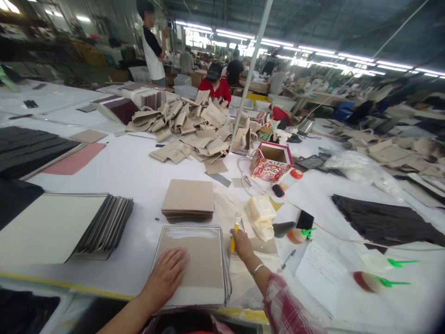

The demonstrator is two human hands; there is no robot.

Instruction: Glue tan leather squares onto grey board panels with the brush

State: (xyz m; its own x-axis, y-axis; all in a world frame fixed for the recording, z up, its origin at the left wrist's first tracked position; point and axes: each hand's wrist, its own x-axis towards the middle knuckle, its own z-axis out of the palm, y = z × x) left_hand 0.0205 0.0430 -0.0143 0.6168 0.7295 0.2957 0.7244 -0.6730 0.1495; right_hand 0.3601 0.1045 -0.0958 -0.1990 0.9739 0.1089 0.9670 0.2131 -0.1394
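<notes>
The left hand lies flat on cardboard on the desk; apart from it, the right hand grips a brush. Loose pressing could let the cardboard slide, smearing its whitish streak.

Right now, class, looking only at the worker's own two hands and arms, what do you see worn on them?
The left hand is ungloved, its forearm uncovered where visible. The right hand is ungloved too, with a silvery bracelet and a dark-red plaid sleeve crossed by pale lines.
</notes>
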